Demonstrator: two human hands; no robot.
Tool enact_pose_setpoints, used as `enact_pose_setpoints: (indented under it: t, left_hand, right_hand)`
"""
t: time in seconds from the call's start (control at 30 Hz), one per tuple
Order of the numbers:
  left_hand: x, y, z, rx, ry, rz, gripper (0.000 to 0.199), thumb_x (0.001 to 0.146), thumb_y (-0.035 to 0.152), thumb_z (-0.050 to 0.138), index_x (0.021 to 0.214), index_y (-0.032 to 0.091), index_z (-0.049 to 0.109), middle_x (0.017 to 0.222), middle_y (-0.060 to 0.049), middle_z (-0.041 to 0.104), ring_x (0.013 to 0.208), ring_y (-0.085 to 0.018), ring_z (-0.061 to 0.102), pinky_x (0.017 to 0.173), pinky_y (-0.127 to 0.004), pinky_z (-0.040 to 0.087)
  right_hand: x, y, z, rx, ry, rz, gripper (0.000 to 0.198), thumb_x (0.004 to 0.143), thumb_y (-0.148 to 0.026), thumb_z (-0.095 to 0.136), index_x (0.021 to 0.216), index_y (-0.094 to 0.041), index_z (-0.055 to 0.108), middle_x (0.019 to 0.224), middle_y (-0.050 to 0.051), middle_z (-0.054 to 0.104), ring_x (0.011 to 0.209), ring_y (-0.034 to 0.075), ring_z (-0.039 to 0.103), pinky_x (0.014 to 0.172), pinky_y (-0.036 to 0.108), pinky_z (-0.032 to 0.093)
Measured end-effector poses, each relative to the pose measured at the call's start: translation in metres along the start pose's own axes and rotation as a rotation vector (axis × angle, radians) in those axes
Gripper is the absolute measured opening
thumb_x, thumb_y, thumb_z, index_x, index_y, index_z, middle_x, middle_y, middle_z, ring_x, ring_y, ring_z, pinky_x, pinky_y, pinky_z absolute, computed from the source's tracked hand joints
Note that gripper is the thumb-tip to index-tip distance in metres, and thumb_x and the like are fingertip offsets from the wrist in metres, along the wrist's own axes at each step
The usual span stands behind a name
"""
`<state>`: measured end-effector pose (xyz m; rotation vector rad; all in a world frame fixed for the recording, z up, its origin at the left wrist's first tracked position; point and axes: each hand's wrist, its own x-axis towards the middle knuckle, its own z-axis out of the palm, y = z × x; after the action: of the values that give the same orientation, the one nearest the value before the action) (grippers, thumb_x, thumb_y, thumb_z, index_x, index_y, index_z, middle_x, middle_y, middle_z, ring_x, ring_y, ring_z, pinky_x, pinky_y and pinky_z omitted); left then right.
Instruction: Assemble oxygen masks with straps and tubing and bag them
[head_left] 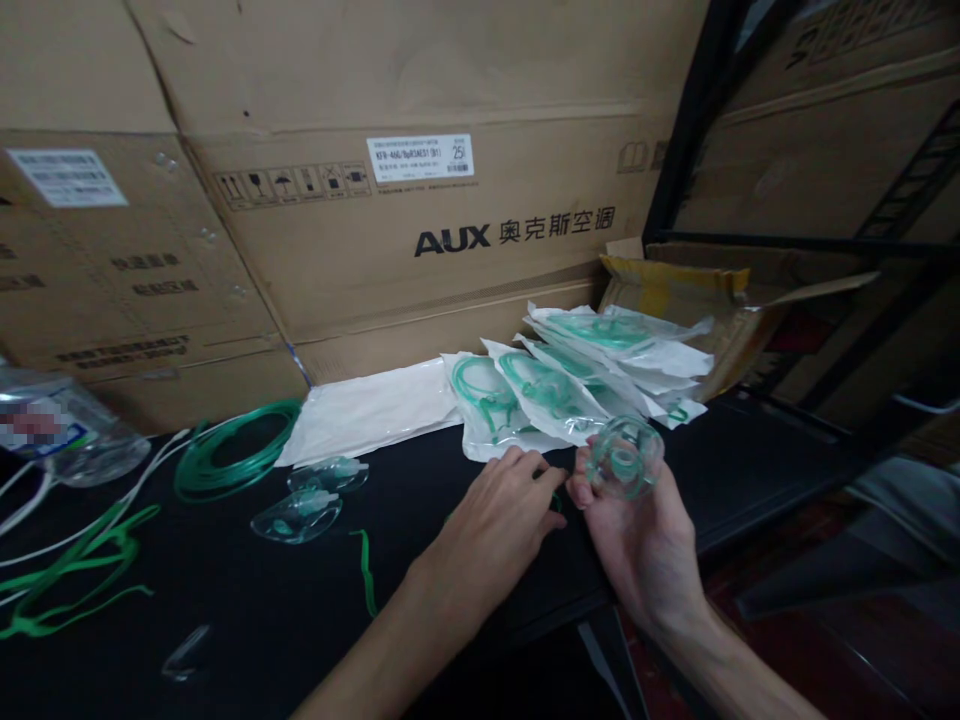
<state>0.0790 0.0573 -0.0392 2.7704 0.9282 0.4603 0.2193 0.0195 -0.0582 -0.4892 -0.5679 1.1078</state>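
In my right hand is a clear oxygen mask, its greenish round port turned toward me, the fingers closed around its edge. Just to its left, my left hand has its fingers bent, with a bit of green strap showing between thumb and forefinger. Another length of green strap lies left of my left forearm. Two more clear masks rest on the black tabletop. Sealed packs with masks and green tubing lie behind my hands.
Coiled green tubing, a bunch of green straps and a plastic bottle are at the left. White packs lie against a large carton. An open cardboard box stands at the back right, near a black shelf frame.
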Motion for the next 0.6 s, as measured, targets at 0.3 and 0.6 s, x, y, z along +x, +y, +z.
enact_pose_setpoints:
  t: [0.3,0.6]
  left_hand:
    - [-0.033,-0.015,-0.023,-0.106,0.336,-0.201,0.004,0.093,0.018,0.072,0.093,0.02,0.075,0.085,0.001,0.075,0.079,-0.017,0.069,0.077,-0.029,0.054]
    - [-0.084,-0.036,-0.029,-0.563,0.516,-0.453,0.014,0.089,0.033,0.072,0.099,0.027,0.079,0.085,0.002,0.076,0.072,-0.015,0.072,0.066,-0.021,0.057]
  right_hand:
    - [-0.006,0.001,-0.001,-0.219,-0.115,0.188,0.031,0.097,-0.05,0.065,0.09,-0.02,0.069,0.083,0.002,0.069,0.065,0.015,0.063,0.062,0.027,0.052]
    - [-0.013,0.028,0.017,-0.254,-0.326,0.428,0.031,0.101,-0.046,0.059,0.102,-0.017,0.069,0.099,0.006,0.071,0.08,0.019,0.068,0.071,0.03,0.05]
